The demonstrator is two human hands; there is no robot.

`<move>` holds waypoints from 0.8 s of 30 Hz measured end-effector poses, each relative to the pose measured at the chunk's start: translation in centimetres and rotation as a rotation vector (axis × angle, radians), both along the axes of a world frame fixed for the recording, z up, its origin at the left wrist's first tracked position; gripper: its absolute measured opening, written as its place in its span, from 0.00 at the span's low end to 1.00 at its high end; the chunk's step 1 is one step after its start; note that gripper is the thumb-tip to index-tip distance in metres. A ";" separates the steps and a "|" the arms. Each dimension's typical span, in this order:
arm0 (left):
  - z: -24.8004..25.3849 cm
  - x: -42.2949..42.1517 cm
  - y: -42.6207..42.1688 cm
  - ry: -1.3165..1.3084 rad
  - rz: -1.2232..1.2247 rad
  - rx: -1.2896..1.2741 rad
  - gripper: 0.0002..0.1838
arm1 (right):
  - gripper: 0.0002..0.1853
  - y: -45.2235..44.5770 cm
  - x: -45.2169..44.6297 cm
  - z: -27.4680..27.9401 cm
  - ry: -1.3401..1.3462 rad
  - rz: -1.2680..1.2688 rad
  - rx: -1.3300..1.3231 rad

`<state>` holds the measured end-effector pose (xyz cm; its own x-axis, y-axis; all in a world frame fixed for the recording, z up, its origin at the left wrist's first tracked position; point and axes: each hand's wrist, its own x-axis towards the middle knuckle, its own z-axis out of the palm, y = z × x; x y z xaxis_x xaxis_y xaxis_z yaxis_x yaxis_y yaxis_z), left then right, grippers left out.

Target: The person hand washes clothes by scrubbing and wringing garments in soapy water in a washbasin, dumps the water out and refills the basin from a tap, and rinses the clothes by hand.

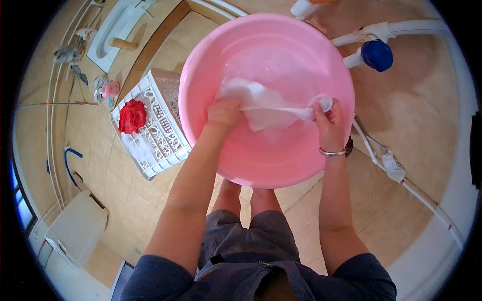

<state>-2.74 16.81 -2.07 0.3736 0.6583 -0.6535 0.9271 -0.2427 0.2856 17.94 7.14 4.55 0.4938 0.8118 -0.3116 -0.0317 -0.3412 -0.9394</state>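
A large pink basin [271,173] with water in it stands before me. Inside it, a wet white cloth [258,98] is stretched between my two hands, part of it spread in the water. My left hand [224,111] is closed round the cloth's left side. On the right, my right hand [329,123] pinches the other end, where a small round white piece [326,103] shows at the fingertips; I cannot tell whether it is part of the cloth. A bracelet is on my right wrist.
Left of the basin stands a white plastic crate [165,128] with a crumpled red cloth [132,116] on top. White pipes [416,27] and a blue-capped pipe end [376,55] are close on the right. A squat toilet [113,37] lies at the upper left.
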 end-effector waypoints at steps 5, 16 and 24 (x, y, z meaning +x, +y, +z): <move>1.4 -2.2 1.4 -0.287 0.147 -0.279 0.10 | 0.11 1.2 0.8 1.9 -0.001 0.106 0.084; 12.2 0.6 2.7 -1.105 0.832 0.036 0.07 | 0.11 2.3 -0.4 10.6 -0.595 0.269 0.012; 6.8 1.7 0.2 -0.451 0.369 0.379 0.15 | 0.17 1.7 -0.5 3.4 -0.814 0.436 0.123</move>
